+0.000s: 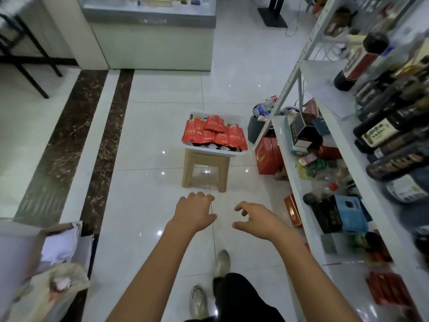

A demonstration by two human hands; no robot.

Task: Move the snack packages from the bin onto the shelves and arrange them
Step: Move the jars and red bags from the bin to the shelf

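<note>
Several red snack packages [214, 133] lie heaped in a white bin [241, 152] that rests on a small beige stool [205, 169] in the middle of the tiled floor. Both my arms reach forward over the floor, short of the stool. My left hand [193, 211] is palm down with the fingers curled and holds nothing. My right hand [254, 219] is beside it, fingers spread and bent, also with nothing in it. The white metal shelves [299, 187] run along the right side.
The shelves carry dark bottles [380, 133], boxes and a blue carton [350, 213]. A red box [267, 156] and a dark waste bin [255, 127] with bottles stand on the floor by the shelf post. A glass counter [151, 31] is at the back, a cardboard box [62, 247] at the lower left.
</note>
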